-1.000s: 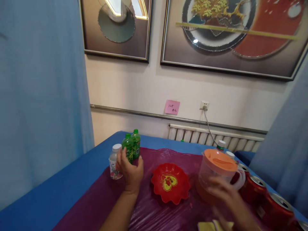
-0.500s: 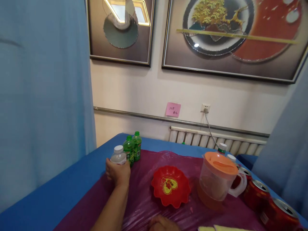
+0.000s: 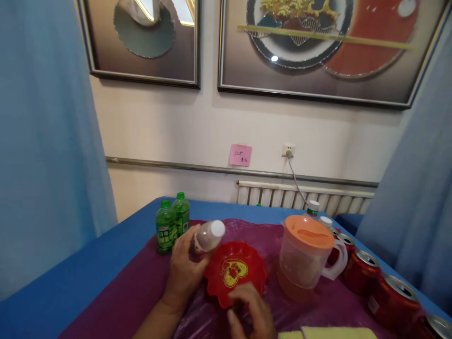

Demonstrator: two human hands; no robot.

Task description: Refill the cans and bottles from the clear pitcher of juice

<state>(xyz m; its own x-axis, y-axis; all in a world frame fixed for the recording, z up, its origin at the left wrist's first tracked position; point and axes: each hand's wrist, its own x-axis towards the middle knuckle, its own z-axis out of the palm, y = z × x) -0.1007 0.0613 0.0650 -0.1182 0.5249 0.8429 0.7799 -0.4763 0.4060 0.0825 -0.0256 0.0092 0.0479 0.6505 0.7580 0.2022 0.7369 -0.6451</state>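
My left hand (image 3: pixel 186 268) is wrapped round a clear plastic bottle (image 3: pixel 204 238) with a white cap, tilted to the right above the left edge of a red scalloped dish (image 3: pixel 249 267). A yellow heart design marks the dish's middle. Close to the dish's front rim is my right hand (image 3: pixel 252 310), its thumb and bent fingers apart; nothing shows between them. Two green bottles (image 3: pixel 165 230) with green caps stand upright behind and to the left of my left hand.
An orange-lidded pitcher (image 3: pixel 302 263) holding some liquid stands right of the dish. Several red cans (image 3: pixel 393 301) line the right side, with white-capped bottles (image 3: pixel 312 207) behind. A folded yellow cloth (image 3: pixel 335 333) lies in front on the purple plastic sheet (image 3: pixel 134 294). Blue curtains (image 3: pixel 45 141) hang at both sides.
My left hand has lifted the white-capped bottle from beside the green bottles and carried it right, tilting it. My right hand has risen toward the dish. The view has shifted slightly right.
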